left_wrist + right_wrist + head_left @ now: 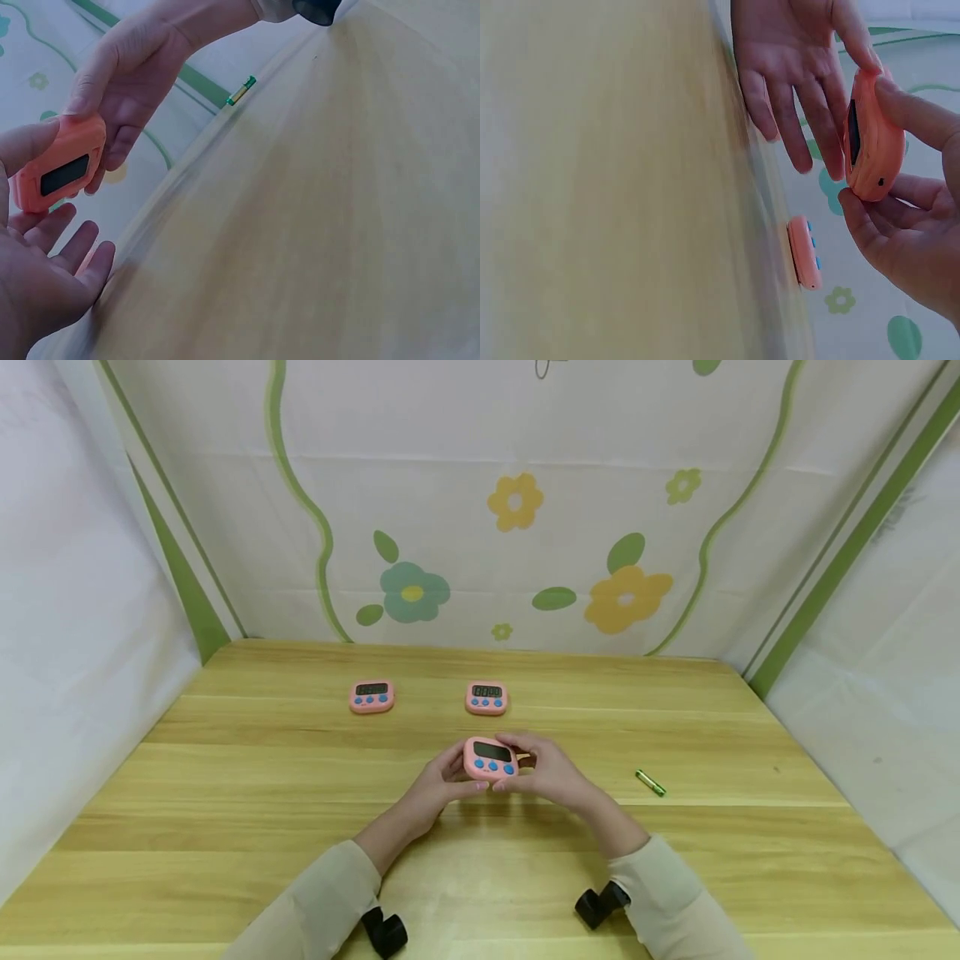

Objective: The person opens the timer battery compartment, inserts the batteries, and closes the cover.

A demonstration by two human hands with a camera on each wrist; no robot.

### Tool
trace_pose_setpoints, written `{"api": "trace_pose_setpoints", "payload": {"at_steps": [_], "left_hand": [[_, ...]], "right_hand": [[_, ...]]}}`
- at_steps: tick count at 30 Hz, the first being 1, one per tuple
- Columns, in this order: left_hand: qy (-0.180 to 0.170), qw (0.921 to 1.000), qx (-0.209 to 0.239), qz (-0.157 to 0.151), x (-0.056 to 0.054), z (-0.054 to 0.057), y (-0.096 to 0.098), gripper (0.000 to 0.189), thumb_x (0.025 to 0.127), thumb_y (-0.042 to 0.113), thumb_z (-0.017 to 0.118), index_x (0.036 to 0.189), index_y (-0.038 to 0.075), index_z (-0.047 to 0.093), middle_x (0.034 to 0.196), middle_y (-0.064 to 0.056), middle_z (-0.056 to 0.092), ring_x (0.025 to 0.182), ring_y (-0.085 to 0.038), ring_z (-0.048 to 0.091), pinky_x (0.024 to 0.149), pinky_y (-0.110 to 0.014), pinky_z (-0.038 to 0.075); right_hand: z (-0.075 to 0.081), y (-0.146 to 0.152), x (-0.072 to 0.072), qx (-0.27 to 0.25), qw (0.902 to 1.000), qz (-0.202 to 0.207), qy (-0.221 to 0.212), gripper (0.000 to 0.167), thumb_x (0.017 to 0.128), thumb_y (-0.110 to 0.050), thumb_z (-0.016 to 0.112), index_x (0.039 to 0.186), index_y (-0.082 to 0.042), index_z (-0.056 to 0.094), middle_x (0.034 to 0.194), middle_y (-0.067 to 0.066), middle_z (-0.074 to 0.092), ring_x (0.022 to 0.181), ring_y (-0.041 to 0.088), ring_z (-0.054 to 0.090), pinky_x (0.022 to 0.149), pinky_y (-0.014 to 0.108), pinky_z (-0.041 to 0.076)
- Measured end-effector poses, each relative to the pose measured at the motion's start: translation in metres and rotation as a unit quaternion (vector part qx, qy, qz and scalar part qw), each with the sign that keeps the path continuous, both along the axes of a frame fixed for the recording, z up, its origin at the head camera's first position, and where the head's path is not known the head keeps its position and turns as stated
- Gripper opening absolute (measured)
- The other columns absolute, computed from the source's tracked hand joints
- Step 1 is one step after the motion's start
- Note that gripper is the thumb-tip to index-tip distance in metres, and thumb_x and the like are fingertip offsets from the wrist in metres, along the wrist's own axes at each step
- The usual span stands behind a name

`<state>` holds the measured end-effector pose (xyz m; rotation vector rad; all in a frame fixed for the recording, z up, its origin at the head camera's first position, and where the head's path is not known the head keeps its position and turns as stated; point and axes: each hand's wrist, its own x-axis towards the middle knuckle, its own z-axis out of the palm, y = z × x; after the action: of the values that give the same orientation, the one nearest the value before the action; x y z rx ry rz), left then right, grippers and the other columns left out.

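A pink kitchen timer (491, 759) with blue buttons is held above the table between both hands, its screen dark. My left hand (435, 789) pinches its left side, thumb at the near edge. Opposite it, my right hand (551, 772) grips the right side between thumb and fingers. Seen in the left wrist view, the timer (64, 161) shows a dark rectangle on its turned-away face; whether that is a recess I cannot tell. A green and gold battery (650, 782) lies on the table to the right of the right hand.
Two more pink timers, one at back left (372, 697) and one at back middle (487, 698), lie on the wooden table (262, 827) with digits on their screens. Behind the table hangs a flower-printed cloth (465, 435); white cloth walls stand at both sides.
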<state>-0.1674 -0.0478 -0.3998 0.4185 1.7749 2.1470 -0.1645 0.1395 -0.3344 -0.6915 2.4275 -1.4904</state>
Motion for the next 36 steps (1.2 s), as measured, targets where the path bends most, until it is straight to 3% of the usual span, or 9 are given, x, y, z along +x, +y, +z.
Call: {"api": "trace_pose_setpoints", "payload": {"at_steps": [5,9,14,19,23,28,31,36], "left_hand": [[-0.009,0.9999,0.001,0.012,0.000,0.002,0.000,0.063,0.075,0.013,0.068,0.128,0.005,0.034,0.118,-0.012,0.048,0.107,-0.024,0.044,0.088,-0.034,0.039],[-0.024,0.9988,0.005,0.043,0.000,0.002,0.002,0.057,0.076,0.014,0.067,0.120,0.000,0.035,0.112,-0.016,0.051,0.100,-0.023,0.049,0.086,-0.032,0.040],[-0.033,0.9950,0.001,0.094,-0.001,-0.001,0.005,0.047,0.076,0.015,0.066,0.112,-0.002,0.041,0.098,-0.014,0.055,0.089,-0.020,0.053,0.079,-0.031,0.045],[-0.038,0.9892,0.004,0.141,-0.002,-0.004,0.005,0.041,0.078,0.008,0.064,0.114,-0.003,0.048,0.093,-0.013,0.056,0.083,-0.021,0.057,0.075,-0.034,0.049],[-0.046,0.9865,-0.008,0.157,-0.003,-0.004,0.004,0.041,0.077,0.006,0.064,0.115,0.000,0.051,0.092,-0.014,0.055,0.079,-0.019,0.056,0.073,-0.033,0.050],[-0.042,0.9867,-0.039,0.152,-0.004,-0.003,0.003,0.047,0.076,0.013,0.066,0.119,0.005,0.050,0.088,-0.011,0.054,0.075,-0.017,0.054,0.069,-0.029,0.050],[-0.036,0.9908,-0.043,0.123,-0.004,-0.003,0.003,0.052,0.078,0.013,0.065,0.125,0.006,0.044,0.089,-0.011,0.056,0.076,-0.016,0.054,0.068,-0.028,0.050],[-0.047,0.9963,-0.011,0.070,-0.002,-0.001,0.003,0.055,0.081,0.005,0.059,0.131,0.006,0.036,0.088,-0.013,0.056,0.074,-0.017,0.057,0.069,-0.035,0.051]], "right_hand": [[-0.009,-0.002,0.001,-0.049,0.9987,-0.015,-0.002,0.055,0.073,-0.004,0.068,0.120,0.010,0.044,0.117,0.020,0.048,0.100,0.031,0.046,0.085,0.040,0.041],[-0.014,-0.006,0.003,-0.082,0.9957,-0.035,0.024,0.042,0.075,0.000,0.065,0.113,0.010,0.050,0.113,0.023,0.050,0.103,0.034,0.045,0.088,0.044,0.038],[-0.018,-0.009,0.005,-0.080,0.9927,-0.074,0.053,0.032,0.078,-0.001,0.062,0.106,0.009,0.055,0.097,0.020,0.058,0.090,0.029,0.053,0.080,0.039,0.045],[-0.020,-0.010,0.004,-0.094,0.9895,-0.104,0.037,0.036,0.079,0.000,0.060,0.113,0.007,0.051,0.090,0.016,0.060,0.082,0.024,0.056,0.069,0.025,0.049],[-0.023,-0.008,0.001,-0.126,0.9869,-0.098,0.022,0.045,0.079,0.004,0.058,0.122,0.004,0.044,0.088,0.019,0.060,0.080,0.024,0.057,0.069,0.029,0.050],[-0.035,-0.001,-0.007,-0.162,0.9831,-0.084,-0.015,0.049,0.080,0.005,0.056,0.126,0.002,0.039,0.088,0.020,0.058,0.077,0.020,0.057,0.069,0.036,0.051],[-0.040,0.002,-0.010,-0.169,0.9815,-0.077,-0.047,0.046,0.082,0.005,0.053,0.126,0.003,0.039,0.088,0.020,0.057,0.075,0.019,0.058,0.069,0.037,0.051],[-0.043,0.005,-0.011,-0.149,0.9827,-0.059,-0.093,0.045,0.085,-0.003,0.053,0.126,0.003,0.039,0.086,0.019,0.060,0.071,0.021,0.059,0.067,0.041,0.050]]}}
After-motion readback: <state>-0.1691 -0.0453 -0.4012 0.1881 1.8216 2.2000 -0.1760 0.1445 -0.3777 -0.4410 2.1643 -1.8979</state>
